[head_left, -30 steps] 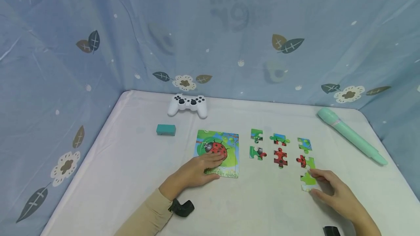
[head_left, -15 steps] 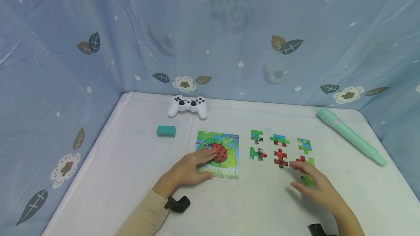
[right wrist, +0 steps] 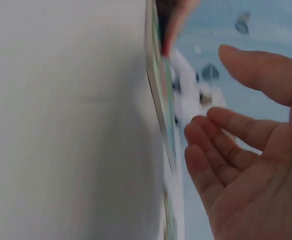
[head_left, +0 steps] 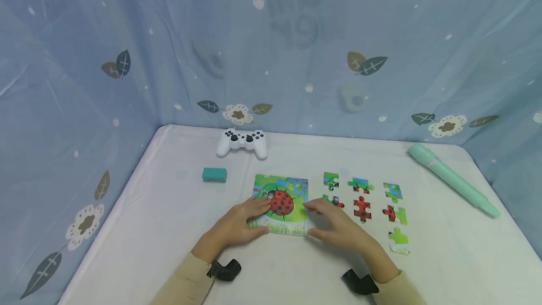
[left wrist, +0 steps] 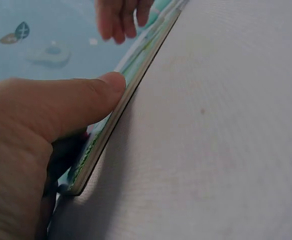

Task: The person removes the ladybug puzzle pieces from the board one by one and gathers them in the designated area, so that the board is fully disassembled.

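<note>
A square ladybug puzzle board (head_left: 292, 227) lies flat in the middle of the head view. My left hand (head_left: 239, 222) rests on its left part, the fingertips by the ladybug's head and the thumb near the front edge; in the left wrist view the thumb (left wrist: 93, 97) lies over the board's rim. By the board's right edge is my right hand (head_left: 338, 227), its fingers loosely bent and holding nothing. The right wrist view shows this hand apart from the board (right wrist: 161, 95). Loose jigsaw pieces (head_left: 362, 209) lie in rows to the right, one (head_left: 336, 200) partly behind the right hand.
A white game controller (head_left: 242, 142) lies toward the back of the white table (head_left: 148, 229), with a teal block (head_left: 214, 174) in front of it. A mint-green microphone-shaped stick (head_left: 453, 179) is at the far right. Blue patterned cloth (head_left: 271, 51) hangs behind.
My right hand has moved left from the right-hand column of pieces to the board's right edge, with nothing in it. My left hand has slid slightly left on the board.
</note>
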A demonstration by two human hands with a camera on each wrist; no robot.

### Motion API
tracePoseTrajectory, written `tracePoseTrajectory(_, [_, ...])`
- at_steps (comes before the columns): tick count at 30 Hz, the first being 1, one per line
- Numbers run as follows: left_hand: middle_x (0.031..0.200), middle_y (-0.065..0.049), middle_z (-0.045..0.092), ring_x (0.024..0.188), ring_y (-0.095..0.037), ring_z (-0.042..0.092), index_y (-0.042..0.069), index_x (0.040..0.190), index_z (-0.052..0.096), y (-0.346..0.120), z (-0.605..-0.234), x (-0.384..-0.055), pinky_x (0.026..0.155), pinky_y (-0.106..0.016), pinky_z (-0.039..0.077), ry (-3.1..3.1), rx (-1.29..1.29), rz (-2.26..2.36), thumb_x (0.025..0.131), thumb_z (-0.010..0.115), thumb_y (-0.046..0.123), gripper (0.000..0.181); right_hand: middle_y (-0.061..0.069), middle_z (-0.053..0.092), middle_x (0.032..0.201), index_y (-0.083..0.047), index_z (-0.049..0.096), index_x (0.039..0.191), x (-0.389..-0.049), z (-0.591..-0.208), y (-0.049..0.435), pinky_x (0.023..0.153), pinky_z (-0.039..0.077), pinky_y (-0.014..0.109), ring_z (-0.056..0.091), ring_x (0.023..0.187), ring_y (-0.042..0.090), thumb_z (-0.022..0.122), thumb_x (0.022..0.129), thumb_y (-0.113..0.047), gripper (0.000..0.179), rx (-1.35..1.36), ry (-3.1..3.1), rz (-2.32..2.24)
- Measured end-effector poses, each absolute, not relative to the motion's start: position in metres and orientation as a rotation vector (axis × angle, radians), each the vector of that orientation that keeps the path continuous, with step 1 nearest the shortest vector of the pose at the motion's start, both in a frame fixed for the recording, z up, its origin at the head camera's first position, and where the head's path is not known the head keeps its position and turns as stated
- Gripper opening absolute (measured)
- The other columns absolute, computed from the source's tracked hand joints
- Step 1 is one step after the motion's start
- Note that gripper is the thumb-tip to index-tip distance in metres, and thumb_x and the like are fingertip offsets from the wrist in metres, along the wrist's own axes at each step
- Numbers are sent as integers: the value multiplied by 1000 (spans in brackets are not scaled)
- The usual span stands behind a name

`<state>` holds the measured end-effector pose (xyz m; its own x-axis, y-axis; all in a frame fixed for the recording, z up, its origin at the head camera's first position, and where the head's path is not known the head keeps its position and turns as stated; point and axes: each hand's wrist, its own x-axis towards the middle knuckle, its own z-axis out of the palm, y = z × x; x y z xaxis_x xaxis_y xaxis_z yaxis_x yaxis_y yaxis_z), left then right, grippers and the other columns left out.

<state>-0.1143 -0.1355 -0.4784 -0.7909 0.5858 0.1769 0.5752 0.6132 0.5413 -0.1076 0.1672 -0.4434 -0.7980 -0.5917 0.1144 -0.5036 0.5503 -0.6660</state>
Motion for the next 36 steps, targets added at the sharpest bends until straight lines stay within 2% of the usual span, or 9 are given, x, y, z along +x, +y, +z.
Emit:
tracePoseTrajectory(7, [142, -1, 49, 136, -25, 41, 10, 134, 55, -136, -480, -115, 114, -41, 33, 2806, 1039, 904, 86, 67, 41, 58, 4, 56, 119, -6, 57, 126, -116, -448, 123, 94, 49, 43, 53, 110, 19, 73, 83, -24, 49, -951, 2629, -989])
tracePoseTrajectory(14, [140, -2, 52, 133, -18, 45, 8, 131, 57, -136, -476, -118, 116, -38, 30, 2816, 1094, 881, 85, 69, 39, 57, 3, 50, 112, -8, 60, 116, -112, -455, 110, 90, 48, 40, 47, 106, 19, 73, 82, -19, 38, -914, 2700, -986])
tracePoseTrajectory(19, [140, -1, 52, 133, -17, 44, 8, 131, 57, -135, -476, -119, 116, -38, 29, 2806, 1070, 875, 85, 69, 38, 57, 3, 49, 111, -7, 57, 114, -110, -460, 109, 88, 47, 37, 44, 105, 18, 75, 81, -19, 39, -935, 2732, -1015])
tracePoseTrajectory(25, [139, -2, 53, 132, -18, 45, 7, 131, 58, -136, -478, -118, 116, -39, 29, 2802, 1072, 891, 85, 69, 38, 57, 1, 53, 108, -6, 50, 115, -108, -462, 106, 83, 48, 31, 48, 95, 12, 75, 80, -11, 43, -913, 2661, -1135])
tracePoseTrajectory(36, [139, -2, 53, 132, -18, 46, 7, 131, 57, -135, -476, -119, 116, -38, 29, 2801, 1054, 890, 84, 70, 37, 57, 0, 57, 106, -7, 54, 116, -108, -461, 106, 82, 52, 30, 55, 93, 12, 74, 80, -10, 42, -887, 2680, -1156])
